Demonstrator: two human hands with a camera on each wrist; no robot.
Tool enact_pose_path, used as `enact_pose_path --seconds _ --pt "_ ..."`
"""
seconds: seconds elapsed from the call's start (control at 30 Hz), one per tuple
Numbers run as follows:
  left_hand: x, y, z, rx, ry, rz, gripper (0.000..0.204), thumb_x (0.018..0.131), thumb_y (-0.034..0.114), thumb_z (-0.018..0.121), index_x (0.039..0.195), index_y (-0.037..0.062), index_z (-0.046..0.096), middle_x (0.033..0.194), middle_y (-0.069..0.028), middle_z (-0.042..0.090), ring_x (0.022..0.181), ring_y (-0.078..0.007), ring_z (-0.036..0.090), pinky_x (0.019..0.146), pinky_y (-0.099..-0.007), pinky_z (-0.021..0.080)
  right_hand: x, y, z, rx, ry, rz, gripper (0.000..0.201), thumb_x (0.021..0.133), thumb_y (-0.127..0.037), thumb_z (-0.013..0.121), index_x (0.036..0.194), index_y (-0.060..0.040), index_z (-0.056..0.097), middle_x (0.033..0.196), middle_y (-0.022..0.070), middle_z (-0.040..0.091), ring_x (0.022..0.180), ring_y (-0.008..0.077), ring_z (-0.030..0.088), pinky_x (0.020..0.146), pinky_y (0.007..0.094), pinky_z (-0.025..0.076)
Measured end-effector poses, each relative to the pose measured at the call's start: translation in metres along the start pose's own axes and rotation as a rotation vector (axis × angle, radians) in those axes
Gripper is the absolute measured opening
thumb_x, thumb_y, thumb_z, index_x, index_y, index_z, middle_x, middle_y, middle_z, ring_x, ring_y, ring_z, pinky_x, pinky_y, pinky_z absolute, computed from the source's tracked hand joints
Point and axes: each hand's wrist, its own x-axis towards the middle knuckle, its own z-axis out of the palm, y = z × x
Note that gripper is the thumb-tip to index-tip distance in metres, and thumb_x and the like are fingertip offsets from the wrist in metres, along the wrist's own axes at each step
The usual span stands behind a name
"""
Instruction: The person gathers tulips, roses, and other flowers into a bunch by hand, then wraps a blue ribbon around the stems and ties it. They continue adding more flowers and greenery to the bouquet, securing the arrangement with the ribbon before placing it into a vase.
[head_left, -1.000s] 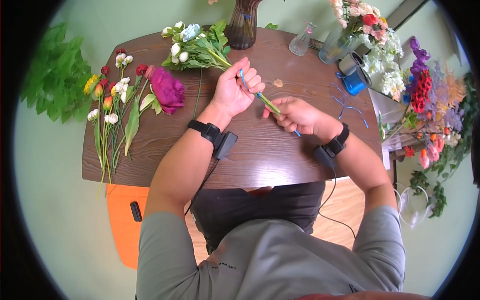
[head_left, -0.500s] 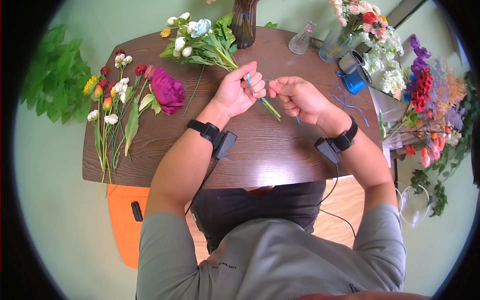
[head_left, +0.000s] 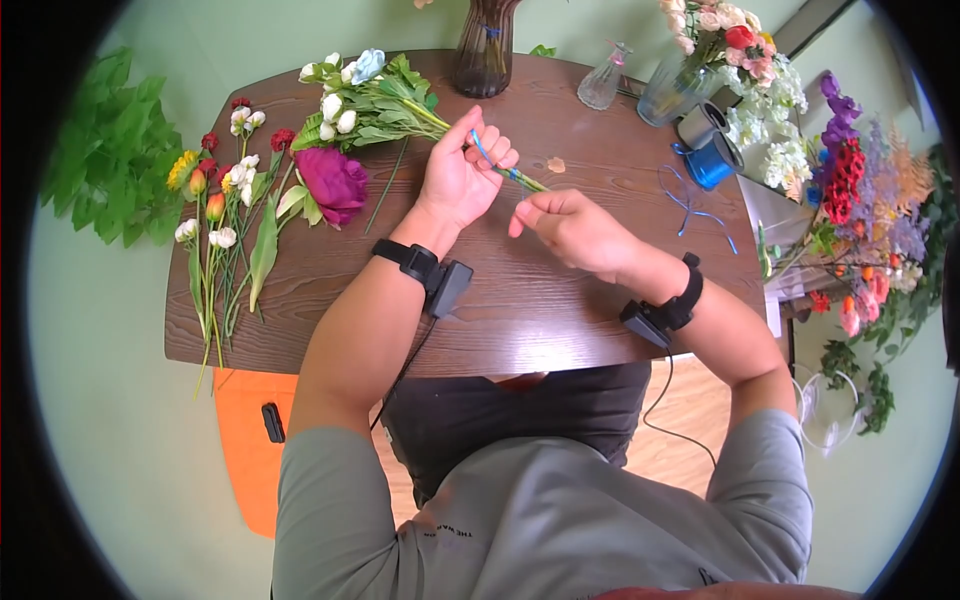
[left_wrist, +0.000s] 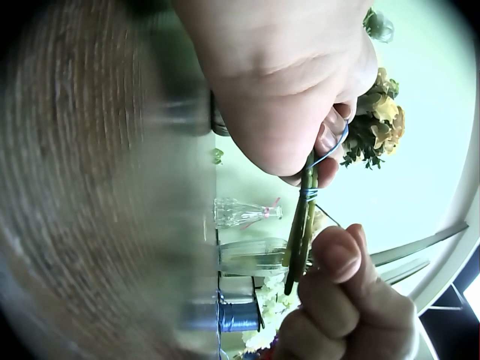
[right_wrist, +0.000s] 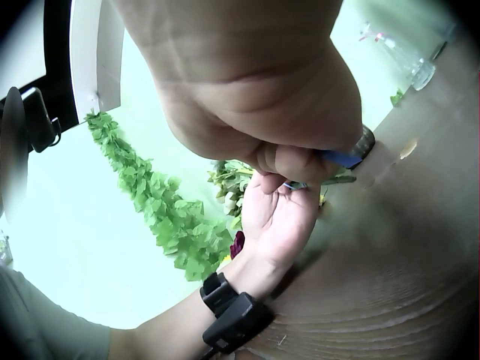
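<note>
My left hand (head_left: 460,180) grips a bouquet of white and pale blue flowers (head_left: 350,110) by its green stems, the blooms pointing to the back left. Blue ribbon (left_wrist: 309,193) winds round the stems (left_wrist: 298,240) just below that hand, and a loop of it passes over the left fingers. Close to the stem ends, my right hand (head_left: 580,232) pinches a thin strand between thumb and forefinger. In the left wrist view this strand runs straight from the wrap to the right fingertips. The right wrist view shows the right hand partly covering the left fingers.
Loose flowers (head_left: 222,205) and a large magenta bloom (head_left: 333,187) lie at the left of the table. A dark vase (head_left: 485,50) and a small glass bottle (head_left: 602,82) stand behind. Blue ribbon trails from a spool (head_left: 712,162) at the right.
The right hand has gone from the stem ends up close to the left hand, then back down and away with the strand. The bouquet shifted right, then back left.
</note>
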Motion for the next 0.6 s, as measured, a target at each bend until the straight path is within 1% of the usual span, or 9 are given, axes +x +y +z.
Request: enact_pose_path --seconds 0.1,0.2,0.3,0.4,0.5,0.53,0.6 --pt "-0.001 0.002 0.002 -0.031 -0.003 0.012 0.043 0.11 0.024 0.05 0.07 0.0174 0.038 0.062 0.004 0.022 0.059 -0.0122 0.024 0.064 -0.0296 0.03 0.0 0.01 0.0 0.24 -0.151 0.09 0.033 0.113 -0.03 0.049 0.109 -0.0045 0.069 0.062 -0.011 0.035 0.051 0.0038 0.027 0.045 0.0259 0.022" --pt "-0.001 0.003 0.0 -0.059 -0.029 0.006 0.043 0.11 0.024 0.05 0.07 0.0174 0.038 0.062 0.0044 0.022 0.058 -0.0118 0.024 0.064 -0.0297 0.03 0.004 0.018 -0.005 0.302 -0.222 0.134 0.033 0.113 -0.031 0.049 0.116 -0.0028 0.066 0.063 -0.0118 0.032 0.048 0.0031 0.024 0.042 0.0239 0.018" --pt "-0.002 0.003 -0.001 -0.091 -0.059 -0.027 0.043 0.111 0.024 0.049 0.07 0.0173 0.037 0.061 0.0046 0.023 0.057 -0.0115 0.024 0.063 -0.0293 0.03 0.011 0.027 -0.016 0.357 -0.251 0.167 0.033 0.113 -0.03 0.05 0.115 -0.0028 0.067 0.063 -0.0118 0.032 0.049 0.0028 0.024 0.043 0.0237 0.019" --pt "-0.002 0.003 -0.002 -0.11 -0.093 -0.078 0.044 0.111 0.025 0.047 0.069 0.0171 0.036 0.061 0.0047 0.023 0.057 -0.0114 0.024 0.062 -0.0289 0.03 0.016 0.029 -0.028 0.356 -0.226 0.174 0.031 0.112 -0.028 0.053 0.115 -0.0021 0.068 0.064 -0.0117 0.034 0.05 0.0022 0.025 0.043 0.0232 0.02" --pt "-0.004 0.003 -0.003 -0.098 -0.143 -0.13 0.045 0.112 0.025 0.045 0.069 0.0169 0.035 0.061 0.0046 0.023 0.057 -0.0116 0.024 0.061 -0.0289 0.03 0.027 0.034 -0.048 0.383 -0.227 0.126 0.028 0.11 -0.027 0.057 0.113 -0.002 0.069 0.064 -0.0116 0.035 0.05 0.002 0.026 0.043 0.023 0.02" --pt "-0.004 0.002 -0.003 -0.083 -0.152 -0.146 0.045 0.112 0.025 0.045 0.069 0.0169 0.035 0.061 0.0045 0.024 0.057 -0.0117 0.024 0.061 -0.029 0.03 0.028 0.031 -0.048 0.372 -0.171 0.123 0.026 0.108 -0.027 0.06 0.109 -0.003 0.07 0.064 -0.0116 0.036 0.051 0.002 0.026 0.043 0.0232 0.02" --pt "-0.005 0.0 -0.001 -0.054 -0.169 -0.178 0.045 0.112 0.025 0.044 0.069 0.017 0.036 0.061 0.0044 0.024 0.057 -0.0119 0.025 0.06 -0.0294 0.03 0.034 0.03 -0.047 0.314 -0.11 0.085 0.025 0.108 -0.028 0.06 0.106 -0.0046 0.07 0.063 -0.0115 0.036 0.051 0.0023 0.026 0.044 0.0239 0.019"
